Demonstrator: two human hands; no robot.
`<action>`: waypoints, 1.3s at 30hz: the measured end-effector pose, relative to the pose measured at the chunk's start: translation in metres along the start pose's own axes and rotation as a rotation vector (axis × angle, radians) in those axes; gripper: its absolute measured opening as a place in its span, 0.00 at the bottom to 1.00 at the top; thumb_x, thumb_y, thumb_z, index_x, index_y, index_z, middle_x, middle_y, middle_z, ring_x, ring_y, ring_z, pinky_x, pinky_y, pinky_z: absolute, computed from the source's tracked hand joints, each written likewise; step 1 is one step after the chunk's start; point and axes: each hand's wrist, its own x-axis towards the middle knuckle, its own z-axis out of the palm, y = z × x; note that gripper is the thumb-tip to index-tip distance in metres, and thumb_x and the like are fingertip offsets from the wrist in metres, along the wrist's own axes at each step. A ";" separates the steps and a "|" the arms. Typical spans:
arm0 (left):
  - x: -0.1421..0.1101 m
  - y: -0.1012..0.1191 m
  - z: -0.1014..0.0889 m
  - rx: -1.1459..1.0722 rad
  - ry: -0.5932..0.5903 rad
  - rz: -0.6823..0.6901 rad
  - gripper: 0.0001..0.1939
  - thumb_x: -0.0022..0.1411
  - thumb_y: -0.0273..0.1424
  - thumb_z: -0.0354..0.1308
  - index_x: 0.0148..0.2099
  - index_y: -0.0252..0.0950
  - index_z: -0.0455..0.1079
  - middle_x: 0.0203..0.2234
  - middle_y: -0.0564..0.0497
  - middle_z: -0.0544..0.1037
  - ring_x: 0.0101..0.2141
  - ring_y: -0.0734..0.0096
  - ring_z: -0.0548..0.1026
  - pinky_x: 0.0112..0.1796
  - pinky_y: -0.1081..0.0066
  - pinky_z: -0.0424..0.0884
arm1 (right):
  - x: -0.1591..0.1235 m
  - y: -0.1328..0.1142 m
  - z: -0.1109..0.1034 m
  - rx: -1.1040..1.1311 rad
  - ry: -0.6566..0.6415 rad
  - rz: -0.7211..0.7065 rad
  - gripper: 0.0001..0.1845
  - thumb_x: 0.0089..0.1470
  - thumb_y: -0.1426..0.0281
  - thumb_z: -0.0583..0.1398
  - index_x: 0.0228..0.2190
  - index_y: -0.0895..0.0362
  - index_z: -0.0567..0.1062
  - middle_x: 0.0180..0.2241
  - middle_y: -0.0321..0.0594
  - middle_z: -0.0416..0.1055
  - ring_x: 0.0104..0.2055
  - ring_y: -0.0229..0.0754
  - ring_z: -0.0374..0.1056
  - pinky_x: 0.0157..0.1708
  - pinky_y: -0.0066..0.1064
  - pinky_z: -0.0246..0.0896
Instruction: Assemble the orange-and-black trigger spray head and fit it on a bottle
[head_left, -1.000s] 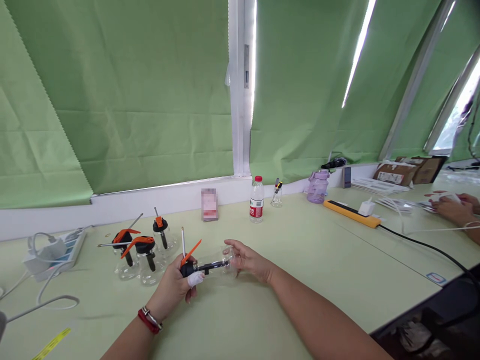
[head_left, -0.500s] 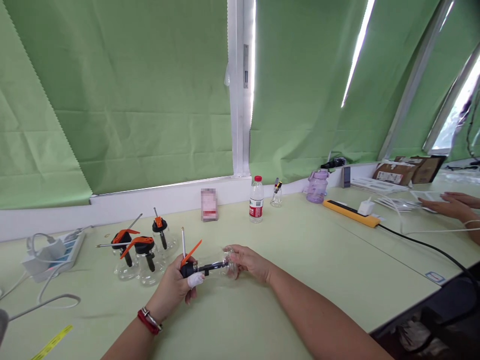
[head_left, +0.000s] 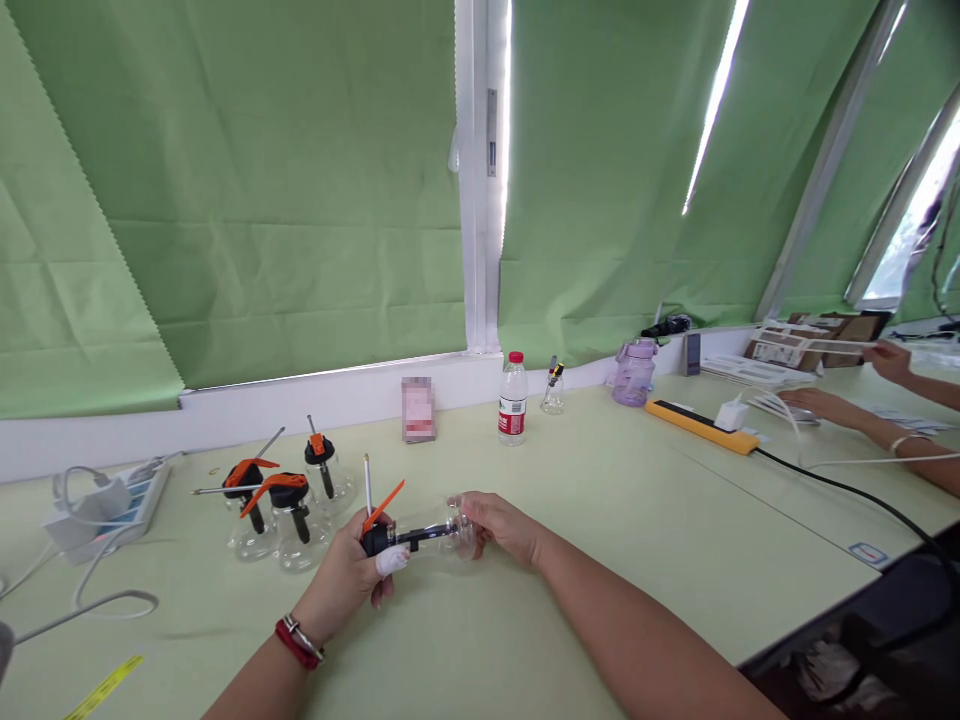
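Observation:
A clear bottle with a black cap, an orange lever and a thin pale rod lies on its side between my hands, a dark tube running inside it. My left hand, its thumb wrapped in white, is closed round the capped end. My right hand grips the rounded base with its fingertips. Left of my hands stand three similar bottles: one at the front, one beside it and one behind. Each has a black top with an orange lever and a thin rod.
A red-capped water bottle, a pink box and a small glass holding pens stand along the back. Rightward are a purple bottle and a yellow power strip. Another person's hands handle papers. A white power strip sits left.
My hands and the bottle stay nearly still; my right fingers shift slightly on the base. At the far right, the other person's hands have spread apart, one raised with a strip.

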 end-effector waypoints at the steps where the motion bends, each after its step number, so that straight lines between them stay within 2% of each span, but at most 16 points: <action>1: 0.000 0.001 0.000 0.000 0.001 0.000 0.19 0.48 0.33 0.63 0.38 0.39 0.56 0.12 0.63 0.67 0.12 0.74 0.68 0.12 0.78 0.62 | -0.001 -0.001 -0.001 0.010 0.008 -0.008 0.31 0.50 0.48 0.56 0.47 0.59 0.67 0.37 0.45 0.68 0.30 0.38 0.67 0.26 0.28 0.60; 4: -0.002 0.006 0.001 -0.001 0.018 -0.017 0.18 0.48 0.33 0.63 0.37 0.39 0.57 0.10 0.64 0.66 0.10 0.75 0.67 0.12 0.78 0.62 | -0.003 -0.004 -0.002 0.045 0.019 -0.056 0.37 0.43 0.54 0.64 0.53 0.52 0.61 0.49 0.46 0.61 0.40 0.40 0.64 0.32 0.29 0.61; 6: -0.002 0.009 0.002 -0.006 0.030 -0.024 0.19 0.47 0.34 0.64 0.36 0.39 0.57 0.10 0.64 0.66 0.11 0.74 0.68 0.12 0.78 0.62 | -0.003 -0.004 -0.003 0.052 0.004 -0.088 0.38 0.40 0.59 0.67 0.52 0.52 0.62 0.50 0.45 0.60 0.42 0.39 0.63 0.34 0.29 0.61; 9: -0.003 0.010 0.002 -0.010 0.037 -0.024 0.19 0.46 0.34 0.64 0.36 0.39 0.57 0.09 0.63 0.66 0.11 0.73 0.68 0.11 0.78 0.62 | -0.002 -0.004 -0.003 0.063 -0.004 -0.090 0.34 0.40 0.61 0.67 0.49 0.53 0.64 0.48 0.44 0.61 0.41 0.39 0.63 0.35 0.30 0.60; 14: -0.001 0.006 0.002 0.008 0.037 -0.024 0.20 0.46 0.33 0.64 0.37 0.39 0.57 0.09 0.63 0.67 0.11 0.74 0.67 0.11 0.78 0.62 | -0.001 -0.005 -0.001 0.099 -0.004 -0.042 0.31 0.43 0.58 0.65 0.48 0.55 0.64 0.43 0.43 0.64 0.35 0.38 0.67 0.35 0.32 0.61; 20: -0.003 0.007 0.002 0.015 0.030 -0.018 0.20 0.47 0.32 0.64 0.37 0.39 0.56 0.11 0.64 0.66 0.11 0.75 0.67 0.11 0.78 0.63 | 0.000 -0.006 0.000 0.087 -0.006 0.000 0.29 0.46 0.55 0.63 0.46 0.58 0.66 0.39 0.43 0.67 0.31 0.38 0.69 0.30 0.30 0.61; 32: 0.000 0.000 0.000 0.001 0.012 0.005 0.20 0.48 0.34 0.63 0.38 0.39 0.56 0.13 0.64 0.66 0.12 0.75 0.68 0.11 0.78 0.63 | 0.003 0.003 -0.002 -0.005 0.012 -0.020 0.29 0.50 0.49 0.56 0.43 0.59 0.70 0.26 0.38 0.69 0.24 0.35 0.63 0.24 0.27 0.59; 39: 0.001 -0.003 -0.001 0.002 -0.003 0.004 0.19 0.50 0.35 0.62 0.38 0.39 0.56 0.12 0.63 0.66 0.12 0.75 0.68 0.11 0.78 0.63 | 0.005 0.005 -0.003 -0.070 0.034 -0.026 0.29 0.51 0.47 0.53 0.38 0.61 0.71 0.23 0.36 0.66 0.21 0.34 0.62 0.21 0.26 0.56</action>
